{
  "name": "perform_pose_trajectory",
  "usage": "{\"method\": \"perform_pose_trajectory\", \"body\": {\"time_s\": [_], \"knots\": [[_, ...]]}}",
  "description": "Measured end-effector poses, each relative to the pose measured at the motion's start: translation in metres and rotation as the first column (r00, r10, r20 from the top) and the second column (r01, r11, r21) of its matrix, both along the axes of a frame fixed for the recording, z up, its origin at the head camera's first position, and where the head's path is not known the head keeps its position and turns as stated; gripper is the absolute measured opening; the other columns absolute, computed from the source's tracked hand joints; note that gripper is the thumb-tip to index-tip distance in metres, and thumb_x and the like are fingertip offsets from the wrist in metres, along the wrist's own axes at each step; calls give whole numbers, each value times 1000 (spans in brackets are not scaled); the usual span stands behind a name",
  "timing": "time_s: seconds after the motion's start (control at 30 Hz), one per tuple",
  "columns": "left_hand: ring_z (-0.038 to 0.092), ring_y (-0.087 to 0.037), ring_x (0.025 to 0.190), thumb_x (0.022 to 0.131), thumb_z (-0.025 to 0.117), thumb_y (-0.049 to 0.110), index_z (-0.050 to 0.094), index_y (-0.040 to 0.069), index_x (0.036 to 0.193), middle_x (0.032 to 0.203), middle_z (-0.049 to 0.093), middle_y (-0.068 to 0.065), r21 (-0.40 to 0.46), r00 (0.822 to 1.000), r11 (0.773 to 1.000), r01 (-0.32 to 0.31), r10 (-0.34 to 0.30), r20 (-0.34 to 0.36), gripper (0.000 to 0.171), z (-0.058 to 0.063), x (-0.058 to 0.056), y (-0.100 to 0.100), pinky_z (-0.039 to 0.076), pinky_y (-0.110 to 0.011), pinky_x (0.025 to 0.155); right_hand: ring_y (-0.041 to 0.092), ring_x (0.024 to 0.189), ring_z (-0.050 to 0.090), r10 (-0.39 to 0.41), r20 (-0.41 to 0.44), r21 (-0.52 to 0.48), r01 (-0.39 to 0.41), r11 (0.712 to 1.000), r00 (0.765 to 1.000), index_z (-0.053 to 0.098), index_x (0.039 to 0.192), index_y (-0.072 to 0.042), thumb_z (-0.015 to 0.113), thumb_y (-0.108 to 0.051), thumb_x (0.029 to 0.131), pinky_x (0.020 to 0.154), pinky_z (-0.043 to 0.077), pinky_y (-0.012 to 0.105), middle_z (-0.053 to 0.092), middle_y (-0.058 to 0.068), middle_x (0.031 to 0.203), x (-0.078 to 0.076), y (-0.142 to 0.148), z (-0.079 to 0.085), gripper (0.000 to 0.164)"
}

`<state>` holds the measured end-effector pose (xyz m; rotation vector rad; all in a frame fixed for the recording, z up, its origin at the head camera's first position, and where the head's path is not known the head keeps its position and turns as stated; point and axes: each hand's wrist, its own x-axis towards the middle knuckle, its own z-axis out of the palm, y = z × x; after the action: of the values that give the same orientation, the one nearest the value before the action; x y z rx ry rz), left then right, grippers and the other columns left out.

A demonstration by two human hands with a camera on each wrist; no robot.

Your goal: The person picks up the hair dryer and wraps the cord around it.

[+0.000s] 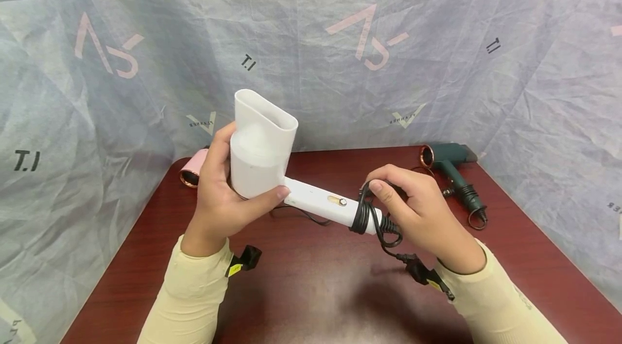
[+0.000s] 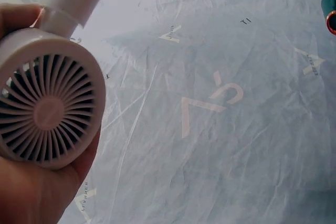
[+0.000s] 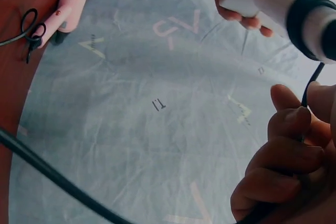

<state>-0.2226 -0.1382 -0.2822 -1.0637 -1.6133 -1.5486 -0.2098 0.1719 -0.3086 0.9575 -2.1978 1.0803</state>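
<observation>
Gripping the white dryer point(image 1: 262, 141) above the tabletop point(image 1: 301, 290) with the left hand point(image 1: 221, 193), curling fingers wide round its barrel point(image 1: 252, 174); pinching the cord point(image 1: 360, 218) near the handle's point(image 1: 318, 200) end with nearly closed fingers of the right hand point(image 1: 415, 206).

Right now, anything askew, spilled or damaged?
Nothing stands out. The white hair dryer is tilted, but the left hand holds it; its black cord is looped round the handle, pinched by the right hand.

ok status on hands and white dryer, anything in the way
Left hand grips white dryer by its barrel. Right hand pinches black cord, partly wound round handle. Nothing seen blocking; pink dryer, green dryer off to the sides.
</observation>
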Motion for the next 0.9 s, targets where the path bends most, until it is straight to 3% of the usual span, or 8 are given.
{"method": "perform_pose_trajectory", "body": {"time_s": [0.2,0.3,0.53,0.63,0.7,0.8,0.87,0.9], "knots": [[65,-32,102,60,84,-10,45,-9,141,121,64,-20,60,999,997,49,-49,5,90,1,2,2,56,-38,84,5,76,58,55,21,40,-56,998,998,69,102,-28,60,-7,103,68,47,21,65,-15,89,-2,-5,-5,23],[65,-34,102,61,83,-10,44,-9,142,121,64,-21,80,998,995,56,-56,0,90,1,2,4,57,-39,85,5,73,58,63,15,45,-63,997,998,69,101,-26,58,-6,104,65,48,22,65,-14,86,-3,-8,-8,24],[65,-35,101,64,82,-8,44,-9,142,121,62,-22,135,1000,991,20,-17,-22,87,1,2,8,56,-40,86,3,67,53,52,-28,80,-50,996,998,66,101,-20,64,3,95,63,47,22,59,-13,79,-5,-15,-16,24],[65,-35,100,66,82,-7,45,-8,142,121,62,-22,161,1000,987,11,-7,-21,85,2,2,10,56,-41,85,2,64,43,92,12,43,-92,995,996,64,98,-19,58,4,99,59,42,23,46,-13,73,-3,-18,-19,24],[64,-36,100,67,82,-7,46,-7,143,121,62,-22,175,1000,985,5,-2,-19,84,2,2,11,57,-41,85,2,69,46,118,90,-4,-118,993,989,69,100,-20,56,0,102,63,45,23,51,-14,74,-1,-20,-20,24],[63,-36,102,68,83,-5,47,-5,143,123,61,-23,199,1000,980,-12,13,-8,83,1,1,13,56,-40,87,1,83,63,158,195,-83,-145,986,968,74,115,-19,53,-4,106,78,54,22,69,-12,87,2,-22,-22,27],[63,-37,103,69,83,-5,48,-3,143,124,61,-23,221,1000,975,-21,21,1,82,0,-1,15,56,-40,87,6,100,67,155,191,-91,-140,986,969,73,121,-20,52,-6,107,89,56,24,74,-9,107,2,-25,-21,28],[63,-37,104,69,82,-5,48,-3,142,124,61,-23,233,1000,972,-29,28,4,81,-1,-1,16,56,-40,88,6,99,66,143,171,-82,-130,988,975,72,121,-20,52,-6,107,89,55,23,73,-9,108,2,-26,-21,28]]}}
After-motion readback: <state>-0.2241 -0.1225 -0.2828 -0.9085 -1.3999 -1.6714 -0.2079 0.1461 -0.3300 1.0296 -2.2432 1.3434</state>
